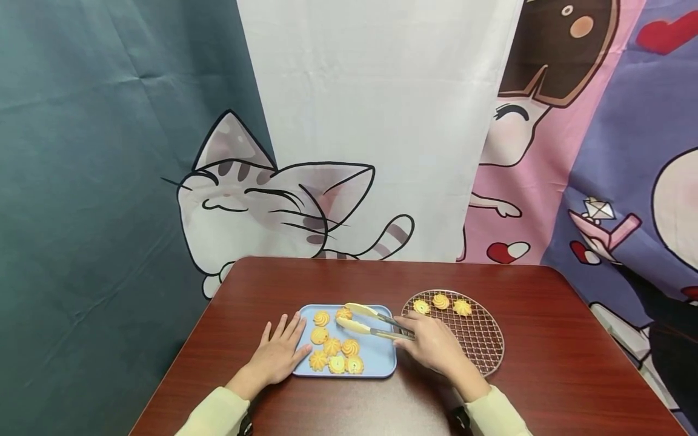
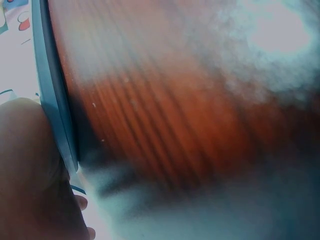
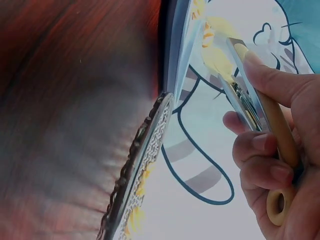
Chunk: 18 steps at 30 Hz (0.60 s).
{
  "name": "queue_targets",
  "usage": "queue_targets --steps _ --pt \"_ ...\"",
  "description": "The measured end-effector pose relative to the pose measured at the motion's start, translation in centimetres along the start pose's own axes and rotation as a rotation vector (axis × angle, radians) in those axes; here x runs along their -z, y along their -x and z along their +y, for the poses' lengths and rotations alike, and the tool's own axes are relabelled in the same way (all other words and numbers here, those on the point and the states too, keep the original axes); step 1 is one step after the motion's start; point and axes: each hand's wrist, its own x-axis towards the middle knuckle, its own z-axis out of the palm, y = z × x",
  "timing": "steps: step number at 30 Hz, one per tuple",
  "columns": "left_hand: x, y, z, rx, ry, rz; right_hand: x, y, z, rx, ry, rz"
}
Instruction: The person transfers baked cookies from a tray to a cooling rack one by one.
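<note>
My right hand (image 1: 433, 344) grips a pair of tongs (image 1: 376, 332) with pale yellow tips. In the right wrist view the thumb and curled fingers wrap the yellow handle of the tongs (image 3: 272, 120). The tips stand either side of a swirled cookie (image 1: 344, 313) at the back of a blue tray (image 1: 376, 360). Several more piped cookies (image 1: 332, 346) lie in the tray's left and front part. My left hand (image 1: 277, 351) lies with straight, spread fingers at the tray's left edge, thumb over the rim. The left wrist view shows part of this hand (image 2: 30, 170) beside the tray's side (image 2: 52, 85).
Right of the tray, partly under my right hand, is a round wire cooling rack (image 1: 482, 339). Three cookies (image 1: 440, 301) sit along its back edge. Everything stands on a dark red wooden table (image 1: 272, 281), with a cartoon-printed curtain (image 1: 376, 121) behind it.
</note>
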Motion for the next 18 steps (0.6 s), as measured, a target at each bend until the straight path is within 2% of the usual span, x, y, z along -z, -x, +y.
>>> queue_targets --steps 12,18 --pt "-0.2 -0.2 0.0 -0.025 0.032 0.043 1.2 1.5 0.9 0.036 0.048 0.084" --pt "-0.5 0.0 -0.3 -0.031 0.061 0.062 1.6 2.4 1.2 0.030 0.055 0.079"
